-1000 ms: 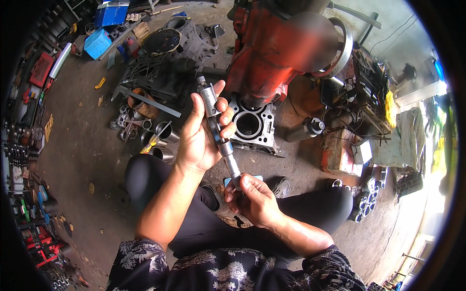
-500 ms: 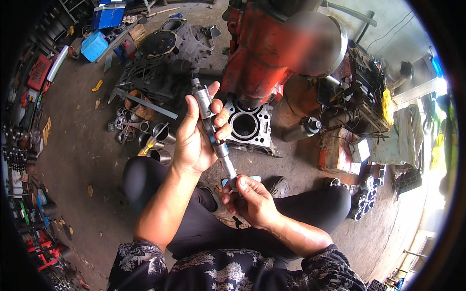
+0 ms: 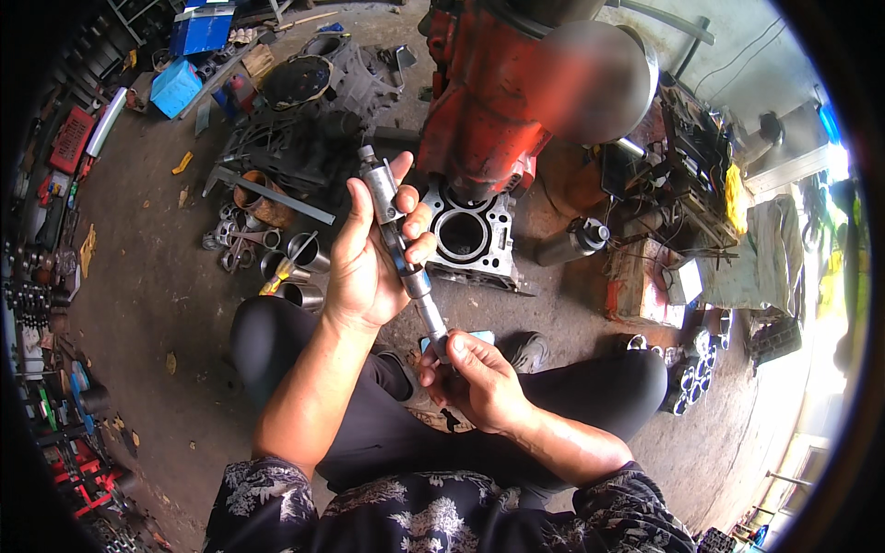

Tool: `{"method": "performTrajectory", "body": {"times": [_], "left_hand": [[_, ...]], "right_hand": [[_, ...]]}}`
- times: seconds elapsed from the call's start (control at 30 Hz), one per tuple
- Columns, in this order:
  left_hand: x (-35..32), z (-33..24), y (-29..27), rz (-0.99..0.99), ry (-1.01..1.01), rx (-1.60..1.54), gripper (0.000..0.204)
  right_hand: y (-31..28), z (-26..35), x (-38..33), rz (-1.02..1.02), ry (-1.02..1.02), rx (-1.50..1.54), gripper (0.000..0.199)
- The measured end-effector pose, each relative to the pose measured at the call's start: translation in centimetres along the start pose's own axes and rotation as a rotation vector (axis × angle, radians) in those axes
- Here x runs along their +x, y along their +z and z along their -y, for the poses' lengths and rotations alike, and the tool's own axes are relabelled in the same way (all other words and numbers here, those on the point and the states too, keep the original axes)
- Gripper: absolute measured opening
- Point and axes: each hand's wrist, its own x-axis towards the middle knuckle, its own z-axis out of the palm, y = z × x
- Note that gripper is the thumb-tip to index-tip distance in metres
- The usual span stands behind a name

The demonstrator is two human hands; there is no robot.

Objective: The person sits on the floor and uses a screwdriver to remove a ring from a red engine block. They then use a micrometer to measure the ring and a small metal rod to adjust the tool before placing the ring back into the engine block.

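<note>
Silver metal rod-shaped tool (image 3: 418, 284): in both hands, above the person's lap, slanting from upper left down to lower right.
Left hand (image 3: 359, 281): half closed on tool's upper part; thumb along one side, fingers curled on the other, one fingertip pointing up.
Right hand (image 3: 481, 380): gripping tool's lower end, thumb against fingers; some fingertips hidden.
Lap: legs in dark trousers (image 3: 590, 401) bent outward, dark shoe (image 3: 528, 352) between the knees, light-blue flat item (image 3: 479, 337) near it, partly covered.
Block: grey metal engine block (image 3: 498, 256) on floor beyond the hands, round bore facing up.
Machine: big red metal housing (image 3: 479, 111) just behind block; contact unclear.
Left of hands: shiny metal cylinder sleeves (image 3: 302, 296), yellow-handled brush-like item (image 3: 279, 276) at them, grey metal connecting rods (image 3: 241, 249), rusty brown cylinder (image 3: 261, 197) with long grey metal bar (image 3: 286, 200) beside it.
Right of block: grey metal flask (image 3: 570, 243), lying tilted or standing, cannot tell.
Floor: stained grey concrete (image 3: 184, 323).
</note>
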Motion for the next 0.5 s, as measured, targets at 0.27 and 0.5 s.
{"method": "performTrajectory", "body": {"times": [0.27,0.5], "left_hand": [[0.05,0.02,-0.35,0.018,-0.005,-0.002,0.062],[0.00,0.05,-0.26,0.016,-0.005,-0.020,0.061]], "right_hand": [[0.05,0.02,0.01,-0.004,-0.008,0.003,0.035],[0.12,0.05,0.03,-0.002,-0.012,0.004,0.035]]}}
